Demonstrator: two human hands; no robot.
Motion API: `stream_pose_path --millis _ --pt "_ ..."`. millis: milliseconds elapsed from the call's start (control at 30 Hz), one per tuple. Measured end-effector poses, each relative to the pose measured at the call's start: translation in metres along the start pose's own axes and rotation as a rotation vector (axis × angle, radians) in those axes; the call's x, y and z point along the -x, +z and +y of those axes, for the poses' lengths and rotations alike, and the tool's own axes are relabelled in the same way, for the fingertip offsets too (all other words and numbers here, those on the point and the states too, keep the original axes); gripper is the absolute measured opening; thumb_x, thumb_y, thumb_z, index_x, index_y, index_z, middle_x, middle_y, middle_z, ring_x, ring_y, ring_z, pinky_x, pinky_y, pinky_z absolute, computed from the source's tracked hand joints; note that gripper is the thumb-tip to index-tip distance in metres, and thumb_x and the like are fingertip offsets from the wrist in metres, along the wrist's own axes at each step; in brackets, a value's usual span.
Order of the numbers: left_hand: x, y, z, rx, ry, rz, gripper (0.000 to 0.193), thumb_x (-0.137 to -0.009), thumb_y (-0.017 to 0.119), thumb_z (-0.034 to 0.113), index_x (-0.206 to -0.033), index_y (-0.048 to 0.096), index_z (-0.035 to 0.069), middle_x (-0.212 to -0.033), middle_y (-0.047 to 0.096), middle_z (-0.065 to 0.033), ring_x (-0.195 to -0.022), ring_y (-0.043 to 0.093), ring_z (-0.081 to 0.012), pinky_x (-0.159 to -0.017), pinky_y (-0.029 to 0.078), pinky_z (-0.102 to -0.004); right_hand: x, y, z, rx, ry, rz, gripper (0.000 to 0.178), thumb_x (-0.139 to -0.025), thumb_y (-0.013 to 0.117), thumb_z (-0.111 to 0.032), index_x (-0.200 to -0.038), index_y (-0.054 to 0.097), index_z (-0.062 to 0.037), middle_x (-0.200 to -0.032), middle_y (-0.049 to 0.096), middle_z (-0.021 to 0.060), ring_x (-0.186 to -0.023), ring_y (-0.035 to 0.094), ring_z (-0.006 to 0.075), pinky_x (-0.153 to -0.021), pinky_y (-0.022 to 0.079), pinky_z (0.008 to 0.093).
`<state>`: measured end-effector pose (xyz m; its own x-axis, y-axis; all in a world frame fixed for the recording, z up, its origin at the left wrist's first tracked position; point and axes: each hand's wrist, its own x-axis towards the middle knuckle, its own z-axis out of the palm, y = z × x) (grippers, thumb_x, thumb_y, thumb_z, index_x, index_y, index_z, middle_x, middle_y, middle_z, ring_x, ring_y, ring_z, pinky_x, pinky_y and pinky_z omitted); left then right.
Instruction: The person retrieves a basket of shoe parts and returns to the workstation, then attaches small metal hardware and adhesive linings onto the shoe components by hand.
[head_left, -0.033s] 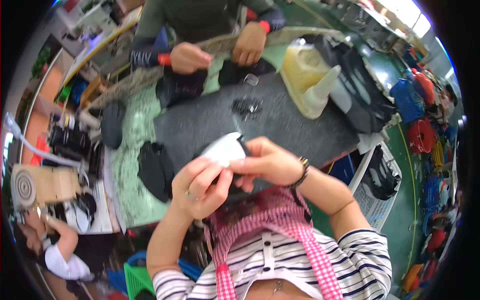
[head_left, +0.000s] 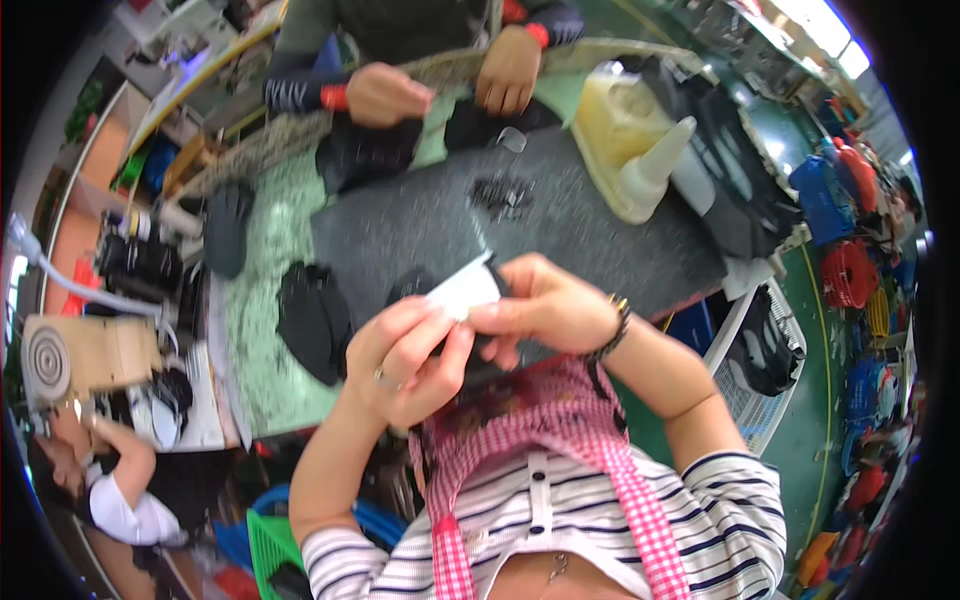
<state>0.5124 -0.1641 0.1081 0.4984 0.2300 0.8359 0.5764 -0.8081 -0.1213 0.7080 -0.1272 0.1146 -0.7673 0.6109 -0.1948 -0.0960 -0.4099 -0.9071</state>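
Observation:
Above the near edge of a dark work mat (head_left: 400, 220), both hands meet at a small white piece with a dark edge (head_left: 466, 288). What exactly it is, I cannot make out. My left hand (head_left: 412, 362) pinches its lower left part between thumb and fingers. From the other side, my right hand (head_left: 552, 312) grips it with the thumb on the white face and the remaining fingers behind. Beneath the hands, part of a black item (head_left: 408, 287) shows on the mat. Small dark pieces (head_left: 502, 196) lie in a pile farther up the mat.
A yellowish bottle with a white nozzle (head_left: 625, 140) stands at the mat's far right, beside dark shoe-like pieces (head_left: 715, 160). Black pieces (head_left: 312, 318) lie on the green tabletop (head_left: 270, 215). Across the table, a co-worker's hands (head_left: 388, 95) rest over black items. A white basket (head_left: 770, 400) is at right.
The white piece has turned slightly in my fingers and looks narrower. My hands keep their grip. The table and its things have shifted a little in the picture.

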Motion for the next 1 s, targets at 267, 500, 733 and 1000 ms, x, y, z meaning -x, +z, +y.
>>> stream_pose_path --millis 267,500,733,1000 --pt "0.020 0.006 0.014 0.189 -0.078 0.042 0.021 -0.068 0.070 -0.005 -0.083 0.057 0.004 -0.093 0.054 -0.0077 -0.078 0.061 -0.0254 -0.064 0.058 -0.0343 -0.008 -0.018 0.030 -0.293 0.084 -0.278 0.021 -0.091 0.055 -0.018 -0.090 0.061 0.0023 -0.068 0.061 0.0073 -0.056 0.059 0.0116 -0.051 0.048 0.0223" --pt "0.017 -0.009 0.020 0.312 -0.078 0.013 0.011 -0.067 0.066 0.001 -0.075 0.060 0.004 -0.088 0.057 -0.0087 -0.077 0.061 -0.0221 -0.066 0.059 -0.0312 0.015 0.013 0.024 -0.349 0.191 -0.109 0.014 -0.085 0.060 -0.014 -0.090 0.060 -0.0010 -0.068 0.059 0.0043 -0.052 0.055 0.0098 -0.048 0.045 0.0213" --pt "0.016 -0.008 0.032 0.287 -0.046 -0.038 0.024 -0.060 0.070 -0.001 -0.082 0.063 0.005 -0.090 0.054 -0.0080 -0.083 0.060 -0.0243 -0.068 0.058 -0.0305 0.019 0.008 0.021 -0.026 0.162 -0.008 0.029 -0.081 0.066 -0.021 -0.100 0.058 -0.0015 -0.078 0.057 -0.0019 -0.061 0.052 0.0034 -0.051 0.045 0.0175" --pt "0.015 -0.016 0.045 0.199 -0.031 -0.027 0.012 -0.064 0.065 0.012 -0.076 0.067 0.007 -0.079 0.054 -0.0052 -0.078 0.061 -0.0215 -0.067 0.058 -0.0276 0.016 0.011 0.016 0.115 0.199 -0.143 0.026 -0.084 0.064 -0.024 -0.094 0.060 -0.0011 -0.075 0.057 -0.0013 -0.062 0.052 0.0038 -0.047 0.042 0.0174"
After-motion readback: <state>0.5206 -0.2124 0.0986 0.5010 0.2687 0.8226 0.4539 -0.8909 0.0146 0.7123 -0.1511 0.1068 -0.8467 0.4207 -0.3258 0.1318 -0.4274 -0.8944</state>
